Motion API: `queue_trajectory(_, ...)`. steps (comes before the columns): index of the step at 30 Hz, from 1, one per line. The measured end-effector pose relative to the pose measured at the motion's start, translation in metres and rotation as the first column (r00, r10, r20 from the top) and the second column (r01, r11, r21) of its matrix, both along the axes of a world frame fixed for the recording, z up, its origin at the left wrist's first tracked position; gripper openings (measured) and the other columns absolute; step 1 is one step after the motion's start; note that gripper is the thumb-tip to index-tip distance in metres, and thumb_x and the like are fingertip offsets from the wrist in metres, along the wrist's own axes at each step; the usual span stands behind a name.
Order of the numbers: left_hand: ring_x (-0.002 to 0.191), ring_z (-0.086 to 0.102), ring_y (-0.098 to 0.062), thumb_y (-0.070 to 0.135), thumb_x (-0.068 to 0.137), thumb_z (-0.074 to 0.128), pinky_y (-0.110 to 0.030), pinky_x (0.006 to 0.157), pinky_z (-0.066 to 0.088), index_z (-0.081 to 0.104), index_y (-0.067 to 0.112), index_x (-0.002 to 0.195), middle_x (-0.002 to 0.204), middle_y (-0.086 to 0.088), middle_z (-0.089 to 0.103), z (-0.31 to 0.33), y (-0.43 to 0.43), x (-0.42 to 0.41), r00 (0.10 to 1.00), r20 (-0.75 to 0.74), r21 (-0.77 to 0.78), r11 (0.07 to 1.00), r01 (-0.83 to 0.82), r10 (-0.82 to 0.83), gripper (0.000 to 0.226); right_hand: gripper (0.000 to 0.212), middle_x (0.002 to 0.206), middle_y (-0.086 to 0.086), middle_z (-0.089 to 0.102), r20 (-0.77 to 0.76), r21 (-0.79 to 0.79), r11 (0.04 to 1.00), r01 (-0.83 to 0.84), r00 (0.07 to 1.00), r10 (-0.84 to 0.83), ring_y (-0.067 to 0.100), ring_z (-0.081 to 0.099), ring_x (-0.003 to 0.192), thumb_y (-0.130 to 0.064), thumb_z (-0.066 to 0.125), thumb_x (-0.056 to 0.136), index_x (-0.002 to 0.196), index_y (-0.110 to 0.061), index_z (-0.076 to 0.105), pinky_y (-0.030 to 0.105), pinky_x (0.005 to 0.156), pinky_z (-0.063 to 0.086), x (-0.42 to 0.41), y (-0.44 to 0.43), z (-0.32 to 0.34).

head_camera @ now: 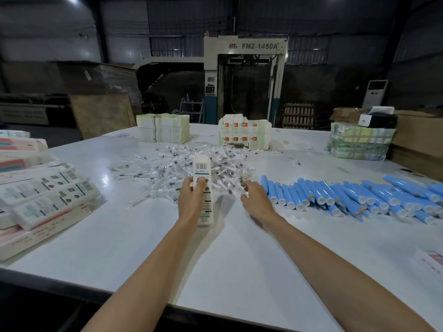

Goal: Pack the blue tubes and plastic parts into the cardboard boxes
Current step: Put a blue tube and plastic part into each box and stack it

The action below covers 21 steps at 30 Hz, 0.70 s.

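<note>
The person is standing at a white worktop [215, 259], both forearms reaching out toward twelve o'clock. The left hand [191, 200] is holding a long, narrow cardboard box [202, 167] lengthwise, its barcode end pointing away toward twelve o'clock and sticking out past the hand; the fingers [201, 182] are wrapping round the box about midway along it and gripping it. The right hand [255, 200] is lying just at three o'clock of the box, its fingers [247, 185] curling into the near edge of the heap of clear plastic parts [172, 164]; blur is making it impossible to tell whether they are gripping a part or only touching the heap. That heap is spreading across the worktop at twelve o'clock of the hands, behind the held box. The blue tubes [347, 195] are lying in a loose row at three o'clock of the right hand, white caps facing the person. Printed boxes [48, 195] are lying stacked at nine o'clock. Bundles of flat cartons [163, 128] are standing along the far edge at twelve o'clock, and a large machine [249, 75] is standing behind them.
</note>
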State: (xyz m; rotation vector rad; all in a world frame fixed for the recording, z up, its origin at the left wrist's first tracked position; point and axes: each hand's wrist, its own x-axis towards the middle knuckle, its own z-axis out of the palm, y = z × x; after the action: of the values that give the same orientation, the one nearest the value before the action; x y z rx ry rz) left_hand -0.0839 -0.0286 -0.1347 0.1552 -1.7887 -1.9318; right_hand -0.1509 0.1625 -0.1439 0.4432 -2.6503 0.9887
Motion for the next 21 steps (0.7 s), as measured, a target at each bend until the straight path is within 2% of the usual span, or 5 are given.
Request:
queue_trajectory(3, 0.102, 0.071, -0.03, 0.038, 0.11, 0.058, -0.05, 0.095, 0.055, 0.06, 0.018, 0.136, 0.117, -0.01, 0.073, -0.001, -0.001, -0.003, 1.0, 0.0, 0.025, 1.0, -0.004, 0.004, 0.033, 0.036, 0.136, 0.011, 0.055, -0.146, 0.172, 0.974, 0.148, 0.982, -0.123, 0.029, 0.048, 0.128, -0.007, 0.05, 0.102, 0.138, -0.007, 0.054, 0.038, 0.099, 0.041, -0.014, -0.01, 0.0)
queue_trajectory(6, 0.094, 0.071, -0.022, 0.038, 0.109, 0.06, -0.039, 0.08, 0.054, 0.063, 0.019, 0.132, 0.112, -0.006, 0.075, -0.002, 0.001, -0.002, 1.0, -0.007, 0.012, 1.0, 0.01, -0.01, 0.03, 0.022, 0.121, 0.012, 0.063, -0.184, 0.249, 0.938, 0.243, 0.962, -0.2, 0.029, 0.053, 0.119, -0.002, 0.051, 0.101, 0.121, -0.004, 0.06, 0.036, 0.087, 0.042, -0.023, -0.013, 0.001)
queue_trajectory(15, 0.097, 0.076, -0.017, 0.037, 0.106, 0.066, -0.028, 0.075, 0.054, 0.068, 0.023, 0.131, 0.111, -0.001, 0.08, 0.002, 0.015, 0.003, 0.987, -0.013, 0.001, 0.987, 0.163, -0.163, 0.028, 0.015, 0.105, 0.014, 0.065, -0.146, 0.39, 0.893, 0.223, 0.973, -0.179, 0.034, 0.065, 0.102, 0.007, 0.054, 0.096, 0.097, -0.008, 0.057, 0.036, 0.07, 0.041, -0.016, -0.001, 0.001)
queue_trajectory(19, 0.095, 0.078, -0.016, 0.035, 0.104, 0.07, -0.033, 0.077, 0.058, 0.069, 0.024, 0.13, 0.105, 0.003, 0.082, 0.004, 0.021, 0.007, 0.971, -0.007, 0.021, 0.971, 0.238, -0.238, 0.028, 0.035, 0.115, 0.015, 0.062, -0.18, 0.356, 0.908, 0.222, 0.969, -0.167, 0.036, 0.063, 0.104, -0.004, 0.07, 0.092, 0.122, -0.003, 0.052, 0.036, 0.071, 0.039, -0.003, 0.012, 0.007)
queue_trajectory(21, 0.094, 0.08, -0.018, 0.032, 0.101, 0.074, -0.037, 0.077, 0.062, 0.07, 0.022, 0.126, 0.104, 0.002, 0.083, 0.005, 0.025, 0.009, 0.957, -0.008, 0.038, 0.957, 0.288, -0.288, 0.027, 0.039, 0.122, 0.013, 0.057, -0.168, 0.184, 0.958, 0.22, 0.967, -0.19, 0.034, 0.058, 0.108, 0.005, 0.064, 0.089, 0.126, -0.004, 0.054, 0.034, 0.075, 0.038, 0.004, 0.024, 0.013)
